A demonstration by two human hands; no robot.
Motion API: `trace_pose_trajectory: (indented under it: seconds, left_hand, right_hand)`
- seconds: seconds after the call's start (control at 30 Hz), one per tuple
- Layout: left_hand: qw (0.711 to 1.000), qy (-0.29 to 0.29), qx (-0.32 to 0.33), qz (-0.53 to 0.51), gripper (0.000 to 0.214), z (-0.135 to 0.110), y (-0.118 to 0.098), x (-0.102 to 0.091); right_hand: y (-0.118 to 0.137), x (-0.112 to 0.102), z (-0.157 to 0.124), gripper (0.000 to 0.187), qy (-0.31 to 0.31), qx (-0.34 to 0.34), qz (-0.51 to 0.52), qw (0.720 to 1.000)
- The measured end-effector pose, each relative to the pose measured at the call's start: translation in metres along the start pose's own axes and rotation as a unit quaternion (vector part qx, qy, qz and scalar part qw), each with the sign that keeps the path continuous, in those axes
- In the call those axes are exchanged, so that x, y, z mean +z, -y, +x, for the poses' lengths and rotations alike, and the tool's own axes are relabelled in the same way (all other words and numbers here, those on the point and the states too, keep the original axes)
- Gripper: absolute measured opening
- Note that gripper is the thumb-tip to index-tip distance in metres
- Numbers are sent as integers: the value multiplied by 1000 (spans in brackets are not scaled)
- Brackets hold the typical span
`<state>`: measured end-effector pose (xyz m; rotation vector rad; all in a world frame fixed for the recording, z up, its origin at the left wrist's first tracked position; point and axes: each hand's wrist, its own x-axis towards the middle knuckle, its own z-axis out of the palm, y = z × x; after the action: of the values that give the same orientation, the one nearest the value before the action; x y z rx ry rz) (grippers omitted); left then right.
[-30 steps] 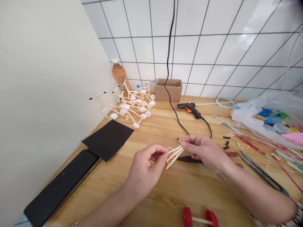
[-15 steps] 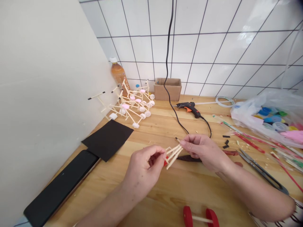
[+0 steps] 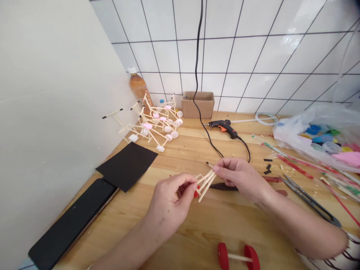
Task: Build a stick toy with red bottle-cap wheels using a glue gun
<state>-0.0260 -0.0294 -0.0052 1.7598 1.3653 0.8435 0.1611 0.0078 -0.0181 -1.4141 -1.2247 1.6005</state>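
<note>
Both my hands hold a small frame of glued wooden sticks just above the wooden table. My left hand pinches its left end, where a bit of red shows by my thumb. My right hand pinches its right end, near a stick with a black tip. A pair of red caps on a stick axle lies at the near table edge, below my hands.
A black glue gun with its cord lies behind my hands. Far left stand a pile of stick-and-cap models, a bottle and a cardboard box. Black sheets lie left. Scissors, sticks and a bag of caps sit right.
Both hands keep their pinch on the stick frame and barely shift; the view has drifted slightly.
</note>
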Motion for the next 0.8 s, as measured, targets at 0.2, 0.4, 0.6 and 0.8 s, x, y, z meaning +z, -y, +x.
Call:
trace_pose_trajectory:
  seconds: [0.2, 0.4, 0.6, 0.8]
  left_hand:
    - [997, 29, -39, -62, 14, 2, -6, -5]
    - [997, 20, -43, -59, 12, 0, -6, -4]
    - [1000, -4, 5, -2, 12, -3, -3, -1]
    - [997, -27, 59, 48, 14, -6, 3, 2]
  right_hand:
    - [-4, -1, 2, 30, 4, -7, 2, 1000]
    - [-4, -1, 2, 30, 4, -6, 2, 1000]
    - [-4, -1, 2, 30, 3, -6, 11, 1000]
    - [-4, 0, 2, 31, 2, -10, 14, 1000]
